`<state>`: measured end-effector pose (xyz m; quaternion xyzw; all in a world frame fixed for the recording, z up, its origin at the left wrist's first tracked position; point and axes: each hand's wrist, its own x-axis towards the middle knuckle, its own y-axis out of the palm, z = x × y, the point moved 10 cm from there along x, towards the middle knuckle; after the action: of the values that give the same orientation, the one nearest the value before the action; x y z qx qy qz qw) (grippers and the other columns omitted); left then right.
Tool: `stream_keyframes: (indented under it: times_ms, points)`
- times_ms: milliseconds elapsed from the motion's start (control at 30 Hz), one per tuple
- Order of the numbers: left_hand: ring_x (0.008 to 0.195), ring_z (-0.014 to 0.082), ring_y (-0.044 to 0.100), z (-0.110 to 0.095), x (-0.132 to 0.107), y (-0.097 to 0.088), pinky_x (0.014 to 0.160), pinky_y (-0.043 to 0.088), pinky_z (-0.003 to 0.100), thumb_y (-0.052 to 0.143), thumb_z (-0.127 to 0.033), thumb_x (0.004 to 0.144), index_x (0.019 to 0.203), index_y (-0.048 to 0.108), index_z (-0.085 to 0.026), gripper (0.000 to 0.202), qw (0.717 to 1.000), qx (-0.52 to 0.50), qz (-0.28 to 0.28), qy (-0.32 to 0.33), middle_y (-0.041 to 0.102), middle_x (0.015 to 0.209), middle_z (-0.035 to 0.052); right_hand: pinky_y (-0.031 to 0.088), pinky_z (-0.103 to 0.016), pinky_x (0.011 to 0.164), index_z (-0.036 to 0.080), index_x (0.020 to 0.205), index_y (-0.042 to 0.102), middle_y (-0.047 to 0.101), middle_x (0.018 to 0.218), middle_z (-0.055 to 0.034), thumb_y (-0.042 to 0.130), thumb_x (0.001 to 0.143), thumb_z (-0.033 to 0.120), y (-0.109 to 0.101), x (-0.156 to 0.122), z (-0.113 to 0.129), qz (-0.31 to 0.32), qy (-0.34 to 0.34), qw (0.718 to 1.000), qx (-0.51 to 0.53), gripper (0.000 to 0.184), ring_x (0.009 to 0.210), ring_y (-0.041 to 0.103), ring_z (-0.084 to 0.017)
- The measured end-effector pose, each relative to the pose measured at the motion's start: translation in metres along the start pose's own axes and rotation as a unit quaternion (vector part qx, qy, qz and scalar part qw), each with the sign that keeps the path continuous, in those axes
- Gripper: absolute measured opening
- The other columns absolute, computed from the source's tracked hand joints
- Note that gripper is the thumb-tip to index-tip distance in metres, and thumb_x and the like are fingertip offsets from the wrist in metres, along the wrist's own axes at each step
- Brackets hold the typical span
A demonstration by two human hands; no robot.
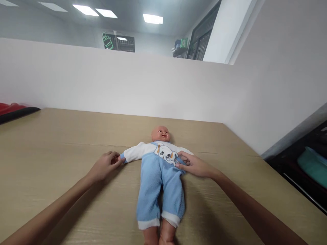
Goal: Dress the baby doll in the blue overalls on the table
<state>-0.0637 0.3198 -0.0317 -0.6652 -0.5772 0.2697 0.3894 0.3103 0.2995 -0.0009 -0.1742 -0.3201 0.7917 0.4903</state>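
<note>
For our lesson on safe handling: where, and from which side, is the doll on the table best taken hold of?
Take the doll by its torso, just under the arms, coming in from both sides. It lies flat on its back with arms spread, so both flanks are reachable. The left hand and right hand sit at its sleeves. The soft limbs would probably flop.

No words, numbers or brand marks can be read anywhere. The doll's suit (159, 177) bears only an elephant picture (166, 153), without lettering. The green mark (107, 41) far behind is too blurred to read.
</note>
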Motion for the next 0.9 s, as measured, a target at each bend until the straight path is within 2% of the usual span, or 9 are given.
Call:
stream_keyframes:
  times_ms: [133,200,367,467,533,633,700,800,900]
  points:
    - [0.114,0.0409,0.062,0.006,0.003,-0.006,0.102,0.046,0.052,0.047,-0.070,0.093,0.116,0.068,-0.018,0.061,0.997,0.054,-0.046,0.017,0.071,0.116,0.0182,0.055,-0.038,0.089,0.022,0.105,0.072,0.075,0.100,-0.0056,0.056,0.102,0.051,-0.009,-0.013,-0.015,-0.035,0.002,0.999,-0.033,0.034,0.094,0.069,-0.025]
    - [0.122,0.0440,0.057,-0.015,0.004,-0.012,0.107,0.043,0.059,0.048,-0.063,0.093,0.126,0.062,-0.016,0.059,0.993,0.071,-0.088,0.041,0.067,0.128,0.0214,0.053,-0.041,0.094,0.022,0.104,0.072,0.076,0.104,-0.0079,0.055,0.102,0.044,-0.019,-0.022,-0.018,-0.084,-0.005,0.994,-0.070,0.028,0.100,0.069,-0.027]
    - [0.126,0.0360,0.056,-0.150,0.008,0.003,0.110,0.045,0.053,0.051,-0.049,0.103,0.129,0.060,-0.021,0.040,0.974,-0.014,-0.089,0.206,0.066,0.132,0.0146,0.044,-0.053,0.116,0.024,0.125,0.071,0.068,0.138,-0.0158,0.062,0.095,0.031,-0.032,-0.056,-0.027,-0.170,-0.030,0.962,-0.210,0.031,0.132,0.060,-0.034]
    - [0.128,0.0328,0.057,-0.232,0.018,0.043,0.110,0.046,0.050,0.053,-0.039,0.106,0.124,0.065,-0.024,0.026,0.942,-0.026,-0.019,0.334,0.068,0.132,0.0126,0.043,-0.057,0.118,0.022,0.141,0.063,0.063,0.148,-0.0190,0.071,0.088,0.035,-0.036,-0.072,-0.050,-0.191,0.011,0.955,-0.229,0.055,0.141,0.055,-0.037]
    - [0.124,0.0343,0.059,-0.259,0.033,0.076,0.106,0.047,0.050,0.060,-0.035,0.102,0.125,0.066,-0.020,0.028,0.929,0.042,0.018,0.367,0.070,0.129,0.0152,0.046,-0.054,0.116,0.022,0.144,0.060,0.066,0.145,-0.0179,0.072,0.087,0.037,-0.037,-0.077,-0.065,-0.191,0.033,0.966,-0.172,0.060,0.136,0.060,-0.035]
    - [0.108,0.0340,0.064,-0.270,0.055,0.111,0.096,0.049,0.048,0.063,-0.034,0.100,0.112,0.071,-0.018,0.022,0.918,0.103,0.050,0.379,0.075,0.112,0.0153,0.055,-0.046,0.104,0.023,0.130,0.067,0.076,0.129,-0.0132,0.077,0.084,0.042,-0.045,-0.076,-0.073,-0.204,0.046,0.976,-0.067,0.051,0.118,0.071,-0.031]
    - [0.102,0.0320,0.065,-0.270,0.060,0.118,0.094,0.048,0.046,0.057,-0.036,0.105,0.105,0.072,-0.019,0.022,0.914,0.100,0.057,0.389,0.075,0.105,0.0134,0.057,-0.043,0.096,0.023,0.119,0.070,0.079,0.117,-0.0109,0.082,0.080,0.045,-0.060,-0.073,-0.062,-0.243,0.032,0.968,-0.053,0.046,0.107,0.074,-0.030]
    - [0.102,0.0280,0.065,-0.268,0.051,0.110,0.092,0.046,0.041,0.042,-0.039,0.112,0.114,0.071,-0.020,0.035,0.900,0.078,0.037,0.427,0.074,0.111,0.0121,0.055,-0.040,0.093,0.022,0.114,0.072,0.077,0.113,-0.0102,0.086,0.078,0.045,-0.078,-0.061,-0.028,-0.273,-0.031,0.959,-0.071,0.045,0.104,0.072,-0.028]
    - [0.098,0.0250,0.063,-0.268,0.026,0.089,0.088,0.044,0.039,0.034,-0.035,0.115,0.124,0.070,-0.023,0.039,0.857,0.056,-0.034,0.511,0.074,0.114,0.0105,0.053,-0.035,0.086,0.021,0.112,0.071,0.075,0.107,-0.0074,0.089,0.074,0.040,-0.072,-0.032,0.004,-0.241,-0.073,0.965,-0.068,0.046,0.095,0.069,-0.025]
